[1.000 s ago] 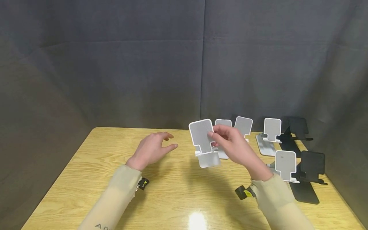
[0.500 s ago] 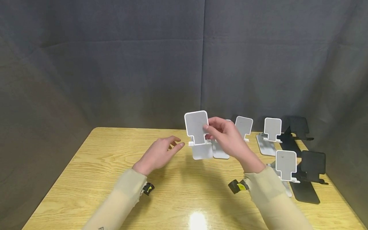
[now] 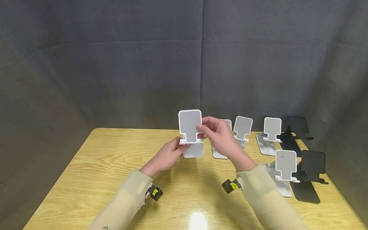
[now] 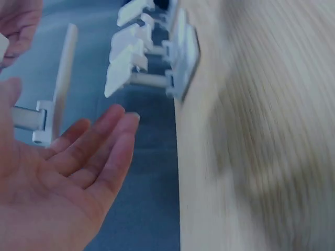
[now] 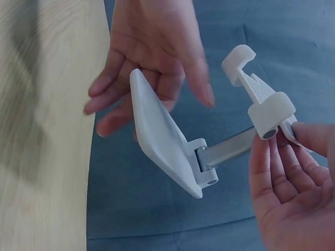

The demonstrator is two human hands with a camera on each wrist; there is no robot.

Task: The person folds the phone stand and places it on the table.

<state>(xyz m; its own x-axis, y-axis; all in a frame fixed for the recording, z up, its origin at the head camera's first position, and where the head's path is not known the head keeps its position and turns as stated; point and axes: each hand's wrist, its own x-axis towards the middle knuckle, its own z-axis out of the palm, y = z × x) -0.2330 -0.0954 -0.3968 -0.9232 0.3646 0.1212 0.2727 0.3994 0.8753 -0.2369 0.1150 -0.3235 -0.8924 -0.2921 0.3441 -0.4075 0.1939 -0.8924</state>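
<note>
A white phone stand (image 3: pixel 189 124) with a grey pad is held up above the table, and my right hand (image 3: pixel 219 139) pinches its upper plate at the right edge. In the right wrist view the stand's base (image 5: pixel 162 136) hangs from a metal arm (image 5: pixel 230 148), and my right thumb and fingers grip the cradle end. My left hand (image 3: pixel 166 156) is at the stand's lower left, its fingertips partly behind the stand in the head view. In the left wrist view its fingers (image 4: pixel 112 141) are extended beside the base; whether they touch it I cannot tell.
More white phone stands stand to the right on the wooden table (image 3: pixel 115 159): a tilted one (image 3: pixel 242 127), one farther right (image 3: pixel 272 127) and a nearer one (image 3: pixel 286 163). Two black stands, the rear (image 3: pixel 297 126) and the front (image 3: pixel 313 163), stand at the right edge. A dark curtain (image 3: pixel 143 80) hangs behind.
My right hand has carried the phone stand left and slightly up, turning it more upright. My left hand has moved right, up to the stand's base.
</note>
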